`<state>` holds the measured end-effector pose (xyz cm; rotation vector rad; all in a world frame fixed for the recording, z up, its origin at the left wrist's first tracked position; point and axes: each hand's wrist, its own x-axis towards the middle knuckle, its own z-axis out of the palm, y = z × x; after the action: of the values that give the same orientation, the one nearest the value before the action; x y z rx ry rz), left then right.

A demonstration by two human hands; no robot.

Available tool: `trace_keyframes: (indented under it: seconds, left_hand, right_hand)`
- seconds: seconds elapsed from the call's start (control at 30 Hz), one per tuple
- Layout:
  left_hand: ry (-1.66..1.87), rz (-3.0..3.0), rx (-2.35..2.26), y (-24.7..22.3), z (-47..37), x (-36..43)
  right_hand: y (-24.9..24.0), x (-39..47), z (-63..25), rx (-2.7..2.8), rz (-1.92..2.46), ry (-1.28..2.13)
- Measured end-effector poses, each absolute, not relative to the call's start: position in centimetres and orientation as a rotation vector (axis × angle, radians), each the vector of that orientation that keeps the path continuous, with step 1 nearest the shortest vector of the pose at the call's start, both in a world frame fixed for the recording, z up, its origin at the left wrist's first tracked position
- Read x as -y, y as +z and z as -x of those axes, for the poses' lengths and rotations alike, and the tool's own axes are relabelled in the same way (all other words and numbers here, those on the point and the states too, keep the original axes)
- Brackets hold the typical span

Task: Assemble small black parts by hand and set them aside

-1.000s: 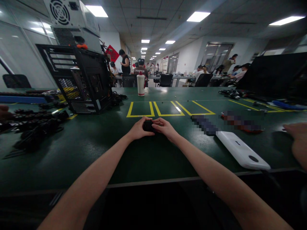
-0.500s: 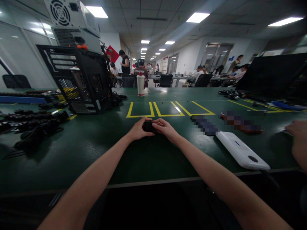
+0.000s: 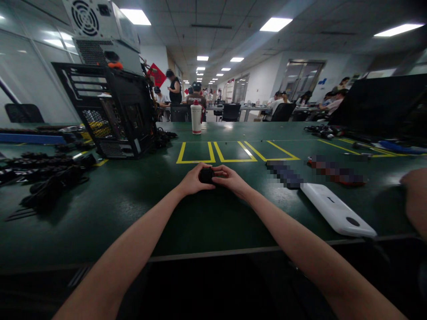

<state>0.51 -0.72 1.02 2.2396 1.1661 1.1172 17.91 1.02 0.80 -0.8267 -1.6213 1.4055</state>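
Observation:
Between my two hands is a small black block-shaped object (image 3: 206, 175), just in front of the yellow tape boxes (image 3: 213, 161) on the green table (image 3: 203, 222). My left hand (image 3: 192, 180) is closed on it, with fingers over the far side and the thumb along the near side. From the right, my right hand (image 3: 230, 178) grips its edge with bent fingers and thumb. The object's exact kind cannot be made out, as fingers cover part of it.
An open black computer case (image 3: 113, 115) stands at the left, near bundled black cables (image 3: 50, 180). A white and red bottle (image 3: 196, 118) stands behind. Rightward lie a white power-bank-like device (image 3: 336, 211) and two phone-like items. Another person's hand (image 3: 415, 193) rests at the right edge.
The fingers of my right hand have shifted slightly against the black object, uncovering more of it. The other person's hand at the right has moved a little.

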Motion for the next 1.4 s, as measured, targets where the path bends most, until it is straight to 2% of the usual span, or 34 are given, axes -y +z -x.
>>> trace_keyframes:
  seconds: [0.5, 0.7, 1.1, 1.4]
  left_hand:
    - [1.117, -2.225, -1.184, 0.90, -0.55, 0.61]
    - [1.112, -2.223, -1.190, 0.95, -0.51, 0.66]
    - [1.105, -2.233, -1.180, 0.92, -0.50, 0.61]
    - [1.104, -2.196, -1.179, 1.25, -0.58, 0.85]
  right_hand:
    - [0.76, -1.04, -18.05, 1.649, 0.871, 1.346]
    - [0.32, -1.28, -17.86, 1.577, 0.828, 1.446]
    - [1.13, -0.99, -17.98, 1.650, 0.858, 1.346]
    - [0.60, -1.18, -17.68, 1.562, 0.834, 1.431]
